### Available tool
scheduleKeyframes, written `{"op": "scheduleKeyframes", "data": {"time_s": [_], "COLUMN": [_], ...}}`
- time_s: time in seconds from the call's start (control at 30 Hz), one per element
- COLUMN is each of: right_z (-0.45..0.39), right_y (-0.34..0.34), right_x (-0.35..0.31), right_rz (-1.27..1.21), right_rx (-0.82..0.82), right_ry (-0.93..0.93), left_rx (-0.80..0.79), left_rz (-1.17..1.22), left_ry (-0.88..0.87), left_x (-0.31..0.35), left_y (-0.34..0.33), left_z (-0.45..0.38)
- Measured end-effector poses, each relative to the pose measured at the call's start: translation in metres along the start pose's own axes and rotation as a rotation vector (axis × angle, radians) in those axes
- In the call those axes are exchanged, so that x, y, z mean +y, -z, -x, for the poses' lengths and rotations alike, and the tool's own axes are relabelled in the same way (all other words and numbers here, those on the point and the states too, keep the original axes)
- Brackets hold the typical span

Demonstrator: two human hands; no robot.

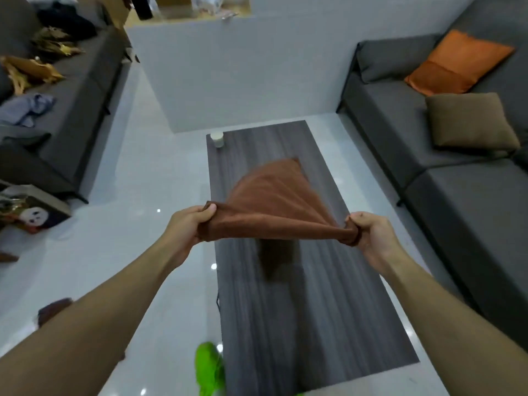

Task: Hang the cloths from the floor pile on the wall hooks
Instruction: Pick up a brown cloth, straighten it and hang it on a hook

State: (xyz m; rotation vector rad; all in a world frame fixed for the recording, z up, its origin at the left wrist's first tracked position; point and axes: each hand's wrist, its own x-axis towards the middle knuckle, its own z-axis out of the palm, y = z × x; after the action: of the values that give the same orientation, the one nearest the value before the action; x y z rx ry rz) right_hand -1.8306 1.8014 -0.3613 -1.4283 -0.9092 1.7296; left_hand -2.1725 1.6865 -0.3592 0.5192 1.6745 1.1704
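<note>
Brown cloth (271, 201) stretched between left hand (188, 224) and right hand (368, 232), fingers curled round its corners.

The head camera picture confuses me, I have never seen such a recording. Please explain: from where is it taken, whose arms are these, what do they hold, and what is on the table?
There is no machine here. A person wears one wide-angle camera on the head, so you look forward and down along that person's own two bare arms. The left hand and the right hand each grip one end of a brown cloth and stretch it in the air above a dark wooden table. On the table's far corner stands a small white jar. Grey sofas stand on both sides; the right one carries an orange cushion and a brown cushion. No wall hooks show in this picture.
</note>
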Motion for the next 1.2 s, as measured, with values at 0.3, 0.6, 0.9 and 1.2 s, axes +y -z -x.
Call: {"op": "scheduleKeyframes", "data": {"time_s": [0.3, 0.6, 0.9, 1.2], "right_z": [0.027, 0.087, 0.066, -0.063], "right_y": [0.080, 0.111, 0.092, 0.060], "right_x": [0.129, 0.184, 0.170, 0.162], "right_rz": [0.158, 0.214, 0.279, 0.375], "right_rx": [0.010, 0.158, 0.110, 0.067], "right_ry": [-0.209, -0.299, -0.207, -0.292], "left_rx": [0.044, 0.061, 0.188, 0.292], "left_rz": [-0.005, -0.030, -0.006, 0.021], "left_ry": [0.248, 0.329, 0.295, 0.329], "left_x": [-0.150, -0.220, -0.214, -0.191], "left_y": [-0.010, -0.002, -0.001, -0.027], "left_z": [0.064, 0.125, 0.111, -0.014]}}
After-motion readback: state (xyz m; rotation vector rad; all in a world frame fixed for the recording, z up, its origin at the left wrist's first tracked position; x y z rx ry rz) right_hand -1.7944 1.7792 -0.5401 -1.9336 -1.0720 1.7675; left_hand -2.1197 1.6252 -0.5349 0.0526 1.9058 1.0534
